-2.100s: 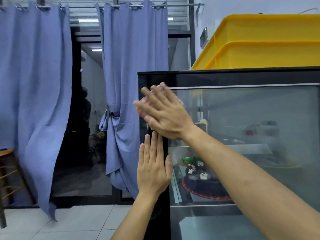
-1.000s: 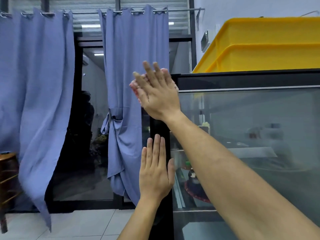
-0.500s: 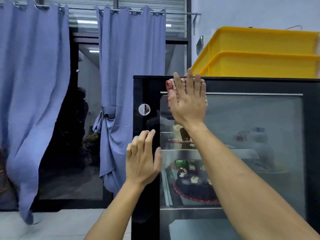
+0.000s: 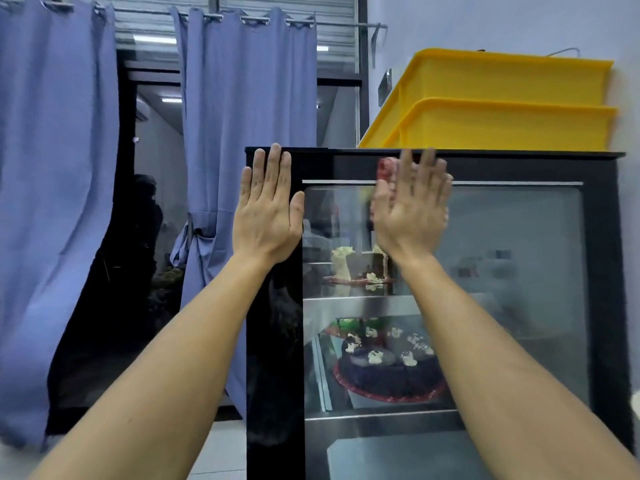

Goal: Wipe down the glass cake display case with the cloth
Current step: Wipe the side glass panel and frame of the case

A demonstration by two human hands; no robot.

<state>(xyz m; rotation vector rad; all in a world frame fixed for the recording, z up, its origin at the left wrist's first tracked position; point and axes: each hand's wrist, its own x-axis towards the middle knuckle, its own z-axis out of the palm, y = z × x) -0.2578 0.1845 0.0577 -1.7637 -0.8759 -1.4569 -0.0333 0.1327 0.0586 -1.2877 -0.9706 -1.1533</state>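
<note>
At frame centre-top: R hand (image 4: 410,209) flat, pressing pink cloth (image 4: 383,168) on glass pane (image 4: 512,306); unwiped glass stretches right/down; L hand (image 4: 266,209) flat on black frame (image 4: 273,341).

Your right hand (image 4: 410,211) is motion-blurred and hides most of the cloth (image 4: 383,171), and the frame's bottom edge cuts off the display case (image 4: 599,271).

The black-framed case (image 4: 601,271) carries two stacked yellow crates (image 4: 502,112) on its top, up and right of the right hand (image 4: 408,216). Inside, below that hand, an upper shelf (image 4: 346,301) holds a tall cake (image 4: 360,268) (partly hidden); lower, a dark cake (image 4: 388,372) sits between the forearms.
</note>
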